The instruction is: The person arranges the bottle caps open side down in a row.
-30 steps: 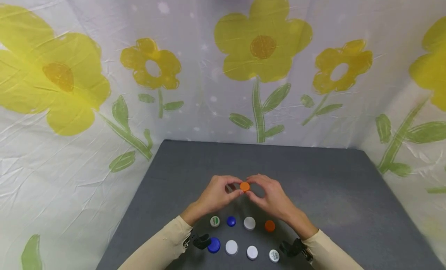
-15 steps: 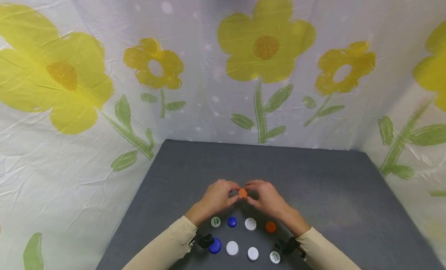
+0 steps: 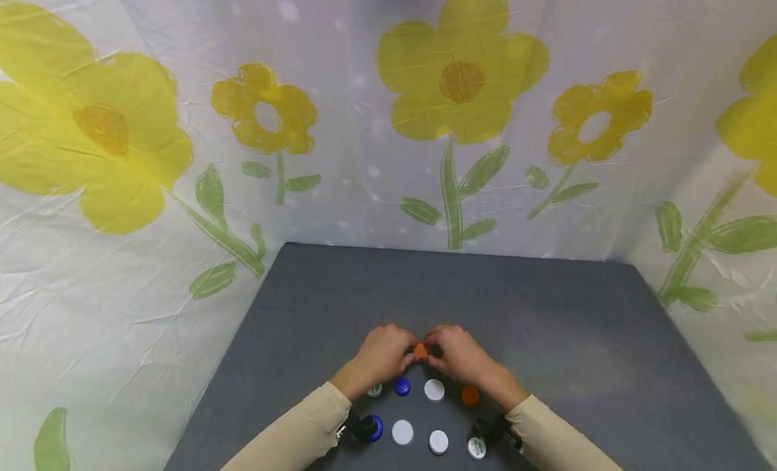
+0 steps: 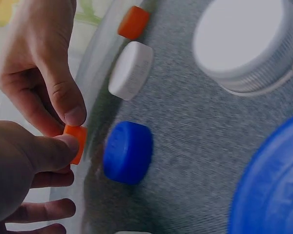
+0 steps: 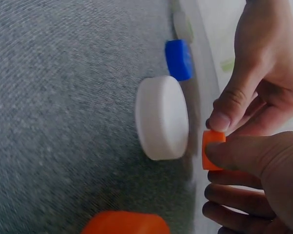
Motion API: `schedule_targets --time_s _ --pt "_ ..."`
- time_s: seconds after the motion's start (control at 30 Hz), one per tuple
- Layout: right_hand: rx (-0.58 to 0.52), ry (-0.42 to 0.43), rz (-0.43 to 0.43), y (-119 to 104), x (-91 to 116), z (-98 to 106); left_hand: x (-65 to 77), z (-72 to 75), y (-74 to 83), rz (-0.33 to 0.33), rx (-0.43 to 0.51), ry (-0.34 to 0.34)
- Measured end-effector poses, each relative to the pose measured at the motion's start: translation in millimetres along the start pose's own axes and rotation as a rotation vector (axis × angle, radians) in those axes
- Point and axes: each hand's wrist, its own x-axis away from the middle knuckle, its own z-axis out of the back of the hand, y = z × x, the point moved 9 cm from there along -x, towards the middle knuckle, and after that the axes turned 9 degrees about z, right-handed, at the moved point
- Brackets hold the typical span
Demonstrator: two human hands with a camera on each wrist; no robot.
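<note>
Both hands meet over the dark table [image 3: 522, 302], pinching a small orange bottle cap [image 3: 421, 351] between them. My left hand [image 3: 384, 353] has thumb and forefinger on its left side; my right hand [image 3: 459, 355] grips the opposite side. In the left wrist view the orange cap [image 4: 77, 144] shows edge-on between the two thumbs, and the right wrist view shows the same orange cap [image 5: 213, 148] held upright. Nearest below the hands is a row with a small blue cap [image 3: 403, 387], a white cap [image 3: 434, 390] and a second orange cap [image 3: 470, 395].
A white cap with a green mark [image 3: 374, 390] lies partly hidden by the left wrist. The nearer row has a large blue cap [image 3: 376, 428], a large white cap [image 3: 403, 432], a smaller white cap [image 3: 438, 442] and a printed white cap [image 3: 476, 448]. A flowered curtain [image 3: 358, 120] stands behind.
Both hands, still holding the orange cap, have come down in the head view toward the rows of caps. The left wrist now covers part of the green-marked cap. The caps on the table stay put.
</note>
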Motion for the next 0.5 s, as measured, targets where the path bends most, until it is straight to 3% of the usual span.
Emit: schedule_targets --time_s 0.5 --pt "0.073 -0.045 0.027 -8.9 0.8 -8.7 9.0 -9.1 8.8 -0.026 -0.148 0.016"
